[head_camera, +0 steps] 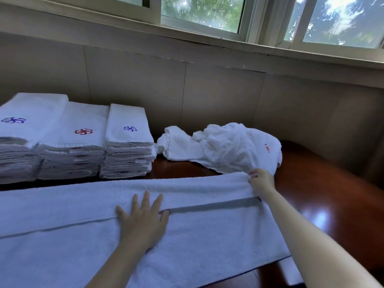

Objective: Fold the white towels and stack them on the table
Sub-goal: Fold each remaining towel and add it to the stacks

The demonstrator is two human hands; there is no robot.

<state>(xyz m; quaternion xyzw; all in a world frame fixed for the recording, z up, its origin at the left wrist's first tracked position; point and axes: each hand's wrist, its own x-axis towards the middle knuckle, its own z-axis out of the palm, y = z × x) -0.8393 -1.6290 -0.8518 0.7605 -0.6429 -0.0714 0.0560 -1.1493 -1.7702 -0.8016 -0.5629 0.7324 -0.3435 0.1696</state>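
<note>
A long white towel (72,215) lies spread across the near side of the dark wooden table (324,196), folded lengthwise so one edge forms a seam along its middle. My left hand (143,217) rests flat on that seam, fingers spread. My right hand (260,180) pinches the towel's far right corner. Behind it lies a crumpled heap of unfolded white towels (226,146). At the left stand three stacks of folded white towels: a left stack (22,129) and a right stack (126,142) with blue logos, and a middle stack (76,140) with a red one.
A beige panelled wall (207,92) runs right behind the table, with a window (203,13) above it. The table's polished wood shows at the right, with its near edge at the bottom right.
</note>
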